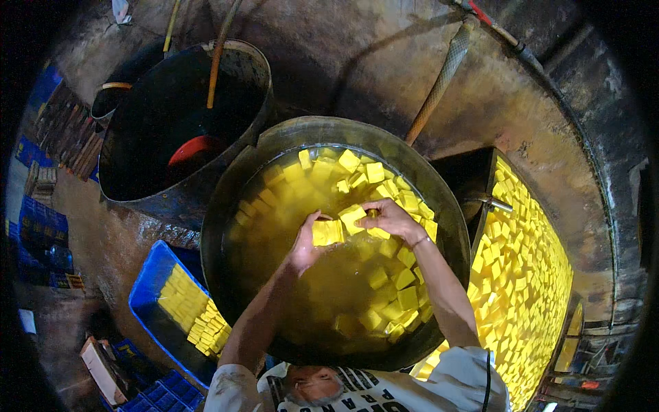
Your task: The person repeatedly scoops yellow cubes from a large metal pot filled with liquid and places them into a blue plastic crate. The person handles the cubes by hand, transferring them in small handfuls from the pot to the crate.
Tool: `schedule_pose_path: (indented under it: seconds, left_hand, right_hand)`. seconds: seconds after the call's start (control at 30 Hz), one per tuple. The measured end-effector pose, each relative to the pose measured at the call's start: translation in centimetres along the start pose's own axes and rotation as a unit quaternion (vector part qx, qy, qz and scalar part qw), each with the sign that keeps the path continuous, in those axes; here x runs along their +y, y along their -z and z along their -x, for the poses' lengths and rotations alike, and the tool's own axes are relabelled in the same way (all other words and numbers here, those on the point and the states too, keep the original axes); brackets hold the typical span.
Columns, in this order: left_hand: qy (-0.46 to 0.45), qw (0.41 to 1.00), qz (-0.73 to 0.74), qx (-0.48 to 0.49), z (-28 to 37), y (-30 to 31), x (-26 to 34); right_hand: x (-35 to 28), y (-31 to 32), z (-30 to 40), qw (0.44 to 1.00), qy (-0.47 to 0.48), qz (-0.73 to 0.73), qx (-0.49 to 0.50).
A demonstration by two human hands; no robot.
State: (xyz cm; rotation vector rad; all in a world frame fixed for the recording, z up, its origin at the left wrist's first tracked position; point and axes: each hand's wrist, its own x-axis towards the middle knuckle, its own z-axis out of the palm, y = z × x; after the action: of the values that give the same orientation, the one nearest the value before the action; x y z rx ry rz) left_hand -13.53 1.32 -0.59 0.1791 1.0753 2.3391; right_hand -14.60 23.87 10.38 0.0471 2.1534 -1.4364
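Observation:
A large round metal vat filled with cloudy yellow liquid stands in front of me. Several yellow tofu blocks lie in it, thickest along the right and far sides; some are blurred below the surface. Over the middle of the vat, my left hand grips a yellow tofu block from its left side. My right hand pinches another tofu block between thumb and fingers, just to the right of the first. Whether the two blocks touch is hard to tell.
On the right is a big bin heaped with yellow blocks, with a metal pipe end at its rim. A blue tub at left holds stacked blocks. Behind it stands a dark drum with a red bowl. A hose reaches the vat's far side.

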Motion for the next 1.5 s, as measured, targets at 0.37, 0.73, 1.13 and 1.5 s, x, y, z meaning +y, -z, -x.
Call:
schedule_pose_path:
  seconds: [0.37, 0.73, 1.13, 1.5]
  left_hand:
    - [-0.014, 0.911, 0.349, 0.221, -2.3, -5.9, -0.9]
    - [-0.197, 0.851, 0.43, 0.228, 3.2, -1.3, 9.4]
    - [-0.329, 0.857, 0.343, 0.2, 14.4, -0.8, 21.5]
    - [-0.333, 0.826, 0.325, 0.317, 26.1, 8.9, 17.6]
  right_hand:
    - [-1.6, -5.4, 0.8, 0.979, 0.132, 0.048, 0.15]
    - [-5.9, -11.4, -10.4, 0.977, 0.161, 0.083, 0.11]
    - [1.2, -16.6, -21.3, 0.977, 0.205, 0.056, -0.024]
    - [-19.7, -27.6, 0.7, 0.961, 0.184, -0.097, -0.184]
